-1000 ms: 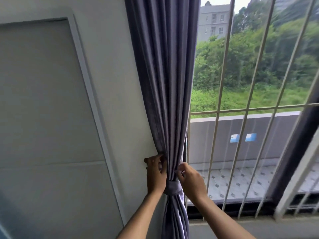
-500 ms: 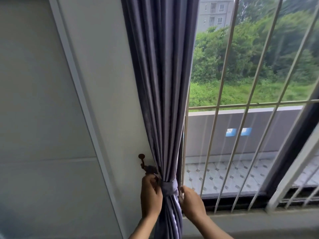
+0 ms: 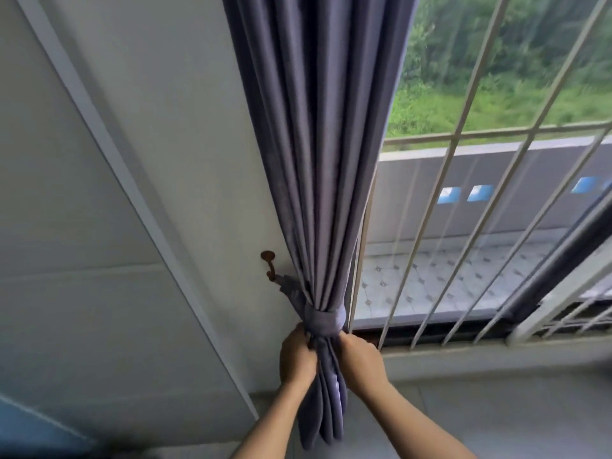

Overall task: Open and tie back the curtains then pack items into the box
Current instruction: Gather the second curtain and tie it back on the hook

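Gripping curtain below tieback, both hands' fingertips hidden.

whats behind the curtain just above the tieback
A brown wall hook on the white wall, with the tieback running to it. The bunched curtain covers the wall and window frame edge directly behind it.

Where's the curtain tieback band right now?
In the head view, the tieback band wraps the gathered purple curtain just above both hands, low and centre, its tail running up-left to the wall hook.
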`<state>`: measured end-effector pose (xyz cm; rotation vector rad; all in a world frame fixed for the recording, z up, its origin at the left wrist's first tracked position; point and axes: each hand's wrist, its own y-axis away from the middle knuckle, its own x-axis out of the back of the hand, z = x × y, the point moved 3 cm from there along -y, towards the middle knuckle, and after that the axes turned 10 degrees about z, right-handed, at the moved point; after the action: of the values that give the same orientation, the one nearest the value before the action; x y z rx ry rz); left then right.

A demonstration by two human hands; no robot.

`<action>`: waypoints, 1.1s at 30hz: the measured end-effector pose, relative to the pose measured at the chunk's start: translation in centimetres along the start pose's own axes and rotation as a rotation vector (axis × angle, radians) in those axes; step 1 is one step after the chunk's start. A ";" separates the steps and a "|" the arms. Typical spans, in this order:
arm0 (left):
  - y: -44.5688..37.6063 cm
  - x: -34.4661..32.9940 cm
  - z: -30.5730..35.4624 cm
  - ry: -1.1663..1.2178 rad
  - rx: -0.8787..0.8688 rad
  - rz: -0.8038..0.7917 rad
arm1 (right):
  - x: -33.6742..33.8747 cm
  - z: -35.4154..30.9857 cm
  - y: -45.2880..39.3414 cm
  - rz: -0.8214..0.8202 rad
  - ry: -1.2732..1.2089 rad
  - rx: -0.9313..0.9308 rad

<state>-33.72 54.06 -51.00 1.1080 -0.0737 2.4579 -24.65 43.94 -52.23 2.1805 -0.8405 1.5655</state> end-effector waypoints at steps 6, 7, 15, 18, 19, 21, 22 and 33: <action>-0.7 0.5 -1.1 0.018 -0.009 0.005 | -3.1 -0.1 1.4 -0.136 -0.167 -0.056; -0.8 0.8 -0.7 0.050 -0.008 0.002 | -3.1 -0.3 1.1 -0.141 -0.165 -0.080; 1.4 1.4 -1.8 0.038 -0.145 -0.017 | -1.7 -0.1 0.2 -0.092 -0.164 -0.133; 0.8 0.5 -2.2 -0.064 -0.154 -0.045 | -1.6 -0.2 -0.5 -0.075 -0.109 -0.108; 0.4 0.3 -2.2 -0.075 -0.167 -0.024 | -1.8 -0.2 -0.6 -0.071 -0.086 -0.092; -0.1 0.1 -2.1 -0.097 -0.233 -0.007 | -1.9 -0.1 -0.2 -0.058 -0.058 -0.076; -0.5 0.0 -2.1 -0.097 -0.267 -0.009 | -2.0 0.2 0.3 -0.050 -0.059 -0.077; -0.9 -1.0 -2.9 -0.058 -0.336 -0.080 | -2.7 0.0 2.9 -0.065 -0.128 -0.207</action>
<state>-34.78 55.19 -53.81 1.0107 -0.4349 2.2370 -27.09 42.47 -54.93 2.1521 -0.9160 1.2589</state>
